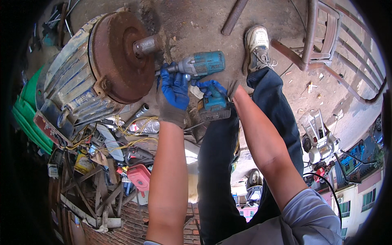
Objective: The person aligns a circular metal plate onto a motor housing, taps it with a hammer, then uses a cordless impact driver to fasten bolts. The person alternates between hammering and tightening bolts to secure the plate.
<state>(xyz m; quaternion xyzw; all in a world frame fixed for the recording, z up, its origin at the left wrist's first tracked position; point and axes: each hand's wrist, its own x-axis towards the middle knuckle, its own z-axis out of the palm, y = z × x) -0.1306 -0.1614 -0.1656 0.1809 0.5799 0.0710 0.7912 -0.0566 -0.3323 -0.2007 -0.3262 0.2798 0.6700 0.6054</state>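
1. One big old electric motor [81, 77] is lying on its side on the dirty concrete floor [196, 20]. It is the biggest thing here. Its round rusty end plate [116, 57] is facing the person, and a short rusty shaft [147, 45] is sticking out of the middle.
2. Two legs in dark blue trousers [245, 143] are reaching from the bottom up toward the motor. One foot is wearing a grey and white shoe [257, 49] and is resting flat on the floor.
3. A reddish chair frame [322, 36] is standing at the top right, well apart from the motor.
4. A messy pile of junk [110, 155] is lying under the motor, with yellow wires [134, 143], wood bits and a red plastic piece [139, 176] in it.
5. A teal cordless impact wrench [204, 65] is being held sideways between the motor and the shoe. Its front end is pointing at the edge of the rusty end plate and seems to be touching it. Its battery [214, 107] is hanging at the bottom of the handle.
6. The left hand [173, 96] is wearing a blue and grey glove. It is closing around the front part of the wrench, just beside the plate.
7. The right hand [212, 87] is wearing a blue glove too. It is wrapping around the handle of the wrench, just above the battery, so only some of it is showing.
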